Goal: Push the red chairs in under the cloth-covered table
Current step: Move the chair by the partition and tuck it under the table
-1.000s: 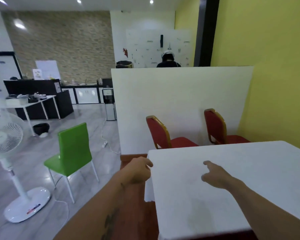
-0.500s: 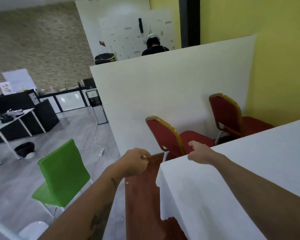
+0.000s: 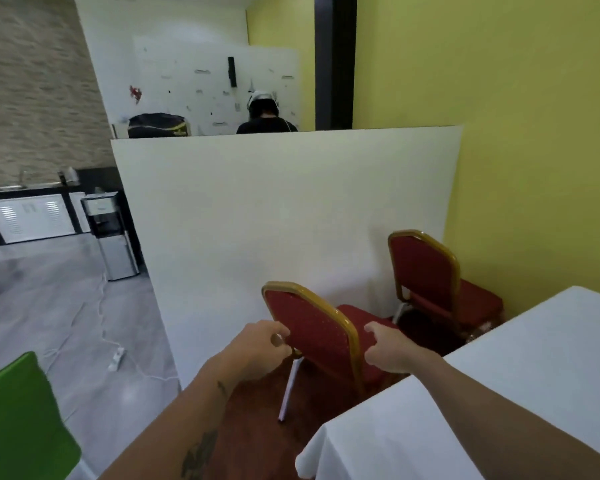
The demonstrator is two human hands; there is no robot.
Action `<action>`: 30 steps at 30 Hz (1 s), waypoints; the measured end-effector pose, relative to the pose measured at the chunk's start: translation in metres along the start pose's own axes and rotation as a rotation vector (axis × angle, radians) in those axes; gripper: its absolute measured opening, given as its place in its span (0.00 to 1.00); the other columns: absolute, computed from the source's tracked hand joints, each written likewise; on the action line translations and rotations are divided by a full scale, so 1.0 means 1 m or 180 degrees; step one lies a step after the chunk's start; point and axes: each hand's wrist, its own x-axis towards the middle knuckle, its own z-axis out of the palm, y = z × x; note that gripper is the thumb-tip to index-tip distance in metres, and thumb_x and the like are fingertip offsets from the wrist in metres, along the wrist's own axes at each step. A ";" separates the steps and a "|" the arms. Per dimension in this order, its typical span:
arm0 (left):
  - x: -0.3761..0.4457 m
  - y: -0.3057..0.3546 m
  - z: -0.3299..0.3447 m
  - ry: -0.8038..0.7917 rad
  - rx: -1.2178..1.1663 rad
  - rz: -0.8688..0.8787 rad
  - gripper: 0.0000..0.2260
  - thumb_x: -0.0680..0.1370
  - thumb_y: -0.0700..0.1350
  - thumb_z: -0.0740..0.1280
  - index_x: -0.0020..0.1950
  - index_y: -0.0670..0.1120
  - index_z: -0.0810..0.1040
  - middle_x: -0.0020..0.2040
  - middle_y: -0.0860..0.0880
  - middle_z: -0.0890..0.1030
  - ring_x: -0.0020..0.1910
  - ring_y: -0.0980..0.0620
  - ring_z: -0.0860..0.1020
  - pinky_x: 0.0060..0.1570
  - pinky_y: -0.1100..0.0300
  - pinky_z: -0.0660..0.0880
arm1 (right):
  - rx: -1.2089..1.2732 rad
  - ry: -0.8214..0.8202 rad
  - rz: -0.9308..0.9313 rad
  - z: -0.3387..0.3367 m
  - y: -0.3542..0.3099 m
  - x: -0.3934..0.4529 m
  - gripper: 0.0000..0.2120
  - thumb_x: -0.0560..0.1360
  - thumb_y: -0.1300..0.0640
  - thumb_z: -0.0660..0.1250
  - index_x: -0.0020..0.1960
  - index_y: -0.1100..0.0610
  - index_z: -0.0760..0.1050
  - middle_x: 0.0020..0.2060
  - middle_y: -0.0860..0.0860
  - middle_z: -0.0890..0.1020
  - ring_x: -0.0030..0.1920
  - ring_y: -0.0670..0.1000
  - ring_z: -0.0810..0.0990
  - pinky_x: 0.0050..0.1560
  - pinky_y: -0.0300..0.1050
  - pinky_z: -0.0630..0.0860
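Note:
Two red chairs with gold frames stand between a white partition and the table with the white cloth [image 3: 499, 393] at the lower right. The near red chair [image 3: 312, 327] has its back towards me, its seat pointing at the table. My left hand [image 3: 260, 344] curls its fingers around the left edge of that backrest. My right hand [image 3: 388, 348] hovers at the right edge of the same backrest, finger and thumb apart on either side of the gold rail. The far red chair [image 3: 423, 271] stands by the yellow wall, untouched.
The white partition [image 3: 291, 220] runs close behind both chairs. A green chair [image 3: 14, 427] is at my lower left. A power strip [image 3: 116, 358] with its cable lies on the grey floor, and a water dispenser [image 3: 111, 237] stands farther back. A person [image 3: 267, 116] sits beyond the partition.
I have moved forward around the table's corner. Both hands have left the table edge and reached the near red chair's backrest, the left one closing on its left side.

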 end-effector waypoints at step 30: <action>0.420 -0.051 0.053 -0.1782 0.2370 0.1825 0.11 0.64 0.51 0.66 0.44 0.50 0.79 0.41 0.52 0.79 0.38 0.50 0.78 0.37 0.55 0.74 | 0.0476 0.0775 0.1452 0.076 -0.008 0.246 0.12 0.67 0.47 0.69 0.48 0.47 0.74 0.47 0.48 0.80 0.48 0.53 0.79 0.50 0.53 0.78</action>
